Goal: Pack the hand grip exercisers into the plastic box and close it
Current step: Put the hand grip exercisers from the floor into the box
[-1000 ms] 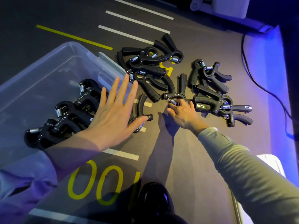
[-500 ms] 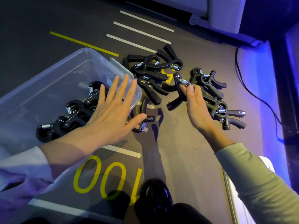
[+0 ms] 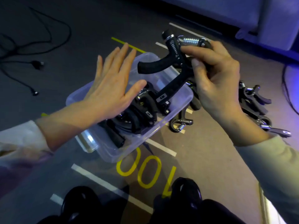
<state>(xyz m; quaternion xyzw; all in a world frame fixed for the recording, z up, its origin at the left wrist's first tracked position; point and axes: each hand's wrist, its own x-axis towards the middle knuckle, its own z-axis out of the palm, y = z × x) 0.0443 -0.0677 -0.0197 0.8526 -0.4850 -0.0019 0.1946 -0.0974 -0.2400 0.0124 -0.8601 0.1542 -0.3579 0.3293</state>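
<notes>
A clear plastic box point(image 3: 163, 126) sits on the dark floor mat with several black hand grip exercisers point(image 3: 142, 109) inside it. My right hand point(image 3: 216, 81) holds one black exerciser point(image 3: 171, 65) with a silver spring in the air above the box's right end. My left hand point(image 3: 110, 88) hovers flat with fingers spread over the box's left part, holding nothing. One loose exerciser point(image 3: 179, 122) lies on the mat just right of the box. More exercisers point(image 3: 254, 101) lie in a pile further right, partly hidden by my right hand.
Black cables point(image 3: 32, 46) lie on the floor at the upper left. A white piece of furniture on castors point(image 3: 258, 21) stands at the back right. Two dark shoes point(image 3: 186, 191) are at the bottom edge, beside yellow "100" and white line markings.
My right hand picked an exerciser off the mat and lifted it leftward over the box. The view swung left, so the box now sits in the centre. My left hand stays spread over it.
</notes>
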